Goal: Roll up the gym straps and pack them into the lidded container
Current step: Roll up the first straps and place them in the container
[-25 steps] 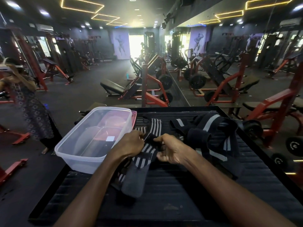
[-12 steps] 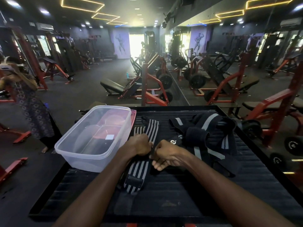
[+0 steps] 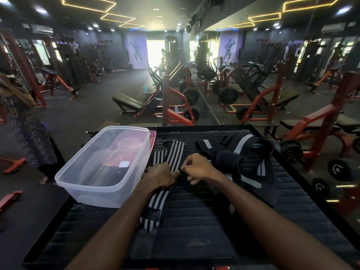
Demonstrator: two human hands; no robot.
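A black-and-white striped strap (image 3: 174,152) lies stretched out along the black ribbed platform (image 3: 204,221), from the far side toward me. My left hand (image 3: 158,175) presses down on its middle, fingers curled over it. My right hand (image 3: 198,168) pinches the strap's edge just to the right, thumb touching the left hand. A heap of black straps with grey bands (image 3: 243,152) sits at the right. The clear plastic container (image 3: 78,184) stands open at the left, with its pink lid (image 3: 153,137) behind and under it.
The platform's raised black rim (image 3: 288,166) runs along the right side. A person in a patterned dress (image 3: 25,133) stands on the floor at far left. Red gym machines and weight plates (image 3: 342,169) surround the platform.
The striped strap has been laid out flatter and straighter on the platform. Both hands have come together on its middle and lowered onto it.
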